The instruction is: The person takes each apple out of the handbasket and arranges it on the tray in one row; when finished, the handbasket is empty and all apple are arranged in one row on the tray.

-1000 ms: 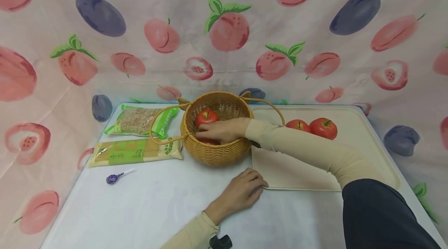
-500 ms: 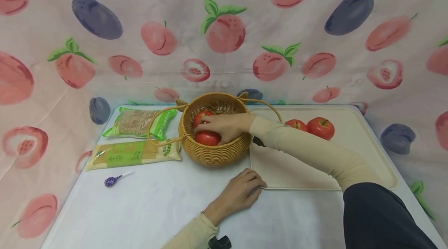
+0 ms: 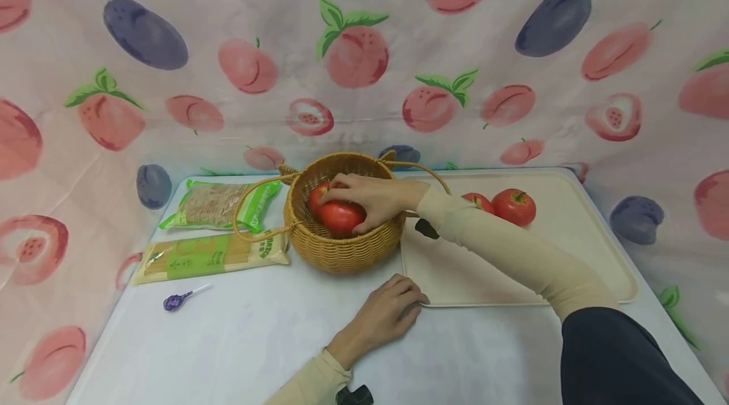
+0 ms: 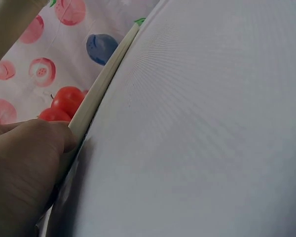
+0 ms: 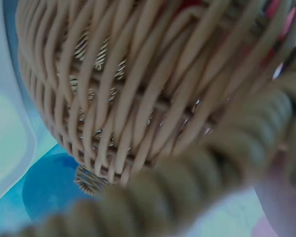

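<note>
In the head view my right hand (image 3: 378, 197) reaches over a wicker basket (image 3: 344, 256) and grips a red apple (image 3: 340, 219) at its front. Another apple (image 3: 316, 197) lies behind it in the basket, partly covered by the fingers. My left hand (image 3: 376, 315) holds the near left corner of a cream tray (image 3: 484, 275), its fingers curled at the rim. The left wrist view shows this hand (image 4: 24, 173) on the tray's edge (image 4: 96, 94). Basket weave (image 5: 138, 89) and a blurred handle (image 5: 163, 197) fill the right wrist view, hiding the held apple.
Two apples (image 3: 514, 207) sit on the tray behind my right forearm. Left of the basket lie a green-edged food bag (image 3: 213, 202) and a pack of noodles (image 3: 211, 256), partly under a basket handle (image 3: 236, 218). A purple lollipop (image 3: 175, 301) lies nearer.
My right hand has risen a little inside the basket, and the gripped apple has come up with it, showing more. My left hand stays at the tray corner. The head view has shifted slightly.
</note>
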{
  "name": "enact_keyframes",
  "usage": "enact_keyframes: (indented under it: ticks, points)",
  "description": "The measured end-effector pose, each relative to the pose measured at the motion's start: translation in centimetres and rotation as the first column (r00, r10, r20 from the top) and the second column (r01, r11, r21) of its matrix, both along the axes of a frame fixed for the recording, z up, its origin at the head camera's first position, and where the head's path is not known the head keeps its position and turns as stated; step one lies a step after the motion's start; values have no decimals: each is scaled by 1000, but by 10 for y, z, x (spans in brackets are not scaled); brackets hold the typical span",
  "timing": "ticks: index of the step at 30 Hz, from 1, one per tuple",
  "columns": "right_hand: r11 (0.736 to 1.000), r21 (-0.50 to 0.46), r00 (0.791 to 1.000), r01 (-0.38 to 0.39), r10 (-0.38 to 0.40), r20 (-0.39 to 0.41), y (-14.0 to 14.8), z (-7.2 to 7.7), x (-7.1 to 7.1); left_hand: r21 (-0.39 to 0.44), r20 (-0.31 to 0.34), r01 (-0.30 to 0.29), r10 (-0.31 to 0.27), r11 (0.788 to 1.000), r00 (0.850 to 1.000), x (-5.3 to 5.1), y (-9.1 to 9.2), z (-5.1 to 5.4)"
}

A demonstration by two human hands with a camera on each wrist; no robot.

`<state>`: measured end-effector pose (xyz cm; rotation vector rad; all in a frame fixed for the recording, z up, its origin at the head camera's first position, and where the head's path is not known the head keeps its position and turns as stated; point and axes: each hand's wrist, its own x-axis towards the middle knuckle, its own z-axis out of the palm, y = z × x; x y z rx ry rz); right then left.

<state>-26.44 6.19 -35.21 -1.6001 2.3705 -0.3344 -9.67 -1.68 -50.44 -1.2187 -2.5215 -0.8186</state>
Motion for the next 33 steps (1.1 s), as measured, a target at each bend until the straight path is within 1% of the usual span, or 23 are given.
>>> enact_keyframes:
  ticks: [3,6,13,20,26,33]
  points:
    - [999,-19,1000,27,-27,0,3,1,1,0,3,-1,1,1000,1000,0,0,0]
    - [998,-30,998,54,-54,18,5,3,2,4,6,-2,2,1000,1000,0,0,1]
    - [994,-76,996,82,-78,49,12,5,5,10,-4,0,0,1000,1000,1,-1,1]
    - [979,-153,988,135,-122,90,21,9,7,13,8,2,-2,1000,1000,1,0,1]
    - [961,-224,985,162,-143,99,28,8,8,7,6,0,0,1000,1000,1,-1,1]
    - [947,-254,979,198,-179,95,38,7,9,10,12,4,-4,1000,1000,1,0,0]
